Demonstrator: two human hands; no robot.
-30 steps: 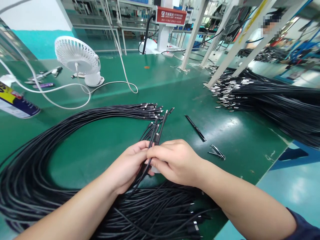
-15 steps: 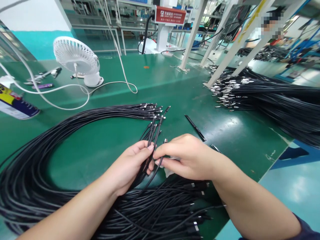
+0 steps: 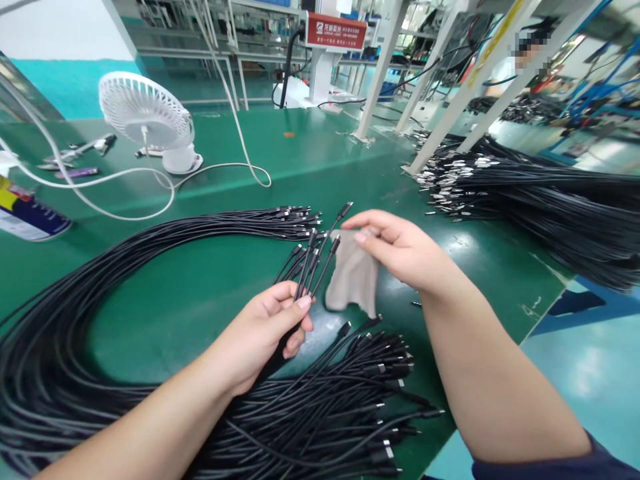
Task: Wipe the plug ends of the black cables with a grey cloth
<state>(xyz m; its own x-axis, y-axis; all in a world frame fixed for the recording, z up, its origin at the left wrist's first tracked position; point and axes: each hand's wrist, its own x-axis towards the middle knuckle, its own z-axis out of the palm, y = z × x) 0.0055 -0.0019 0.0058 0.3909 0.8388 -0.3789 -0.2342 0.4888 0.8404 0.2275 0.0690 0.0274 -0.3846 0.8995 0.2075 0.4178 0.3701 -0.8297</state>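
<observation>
Several black USB cables (image 3: pixel 314 267) are gripped in my left hand (image 3: pixel 273 320), their plugs fanned out above the thumb. To the right, a thin grey cloth (image 3: pixel 354 273) dangles from my right hand (image 3: pixel 393 243), pinched between thumb and fingers. The cloth hangs just beside the plug ends. Below my left wrist lies a thick pile of black cables (image 3: pixel 320 400), its plugs pointing right. From the pile the cables loop round at left to a neat bundle of plug ends (image 3: pixel 290 217) further back on the green table.
A white fan (image 3: pixel 145 117) with a white cord stands at the back left. Near it lies a printed can (image 3: pixel 33 213). More black cables (image 3: pixel 530 200) are heaped at right beyond white posts (image 3: pixel 440 100). A person is in the right background.
My right hand has moved up and away from the cable it was pinching near my left hand. The grey cloth now hangs unfolded from it. My left hand keeps its hold.
</observation>
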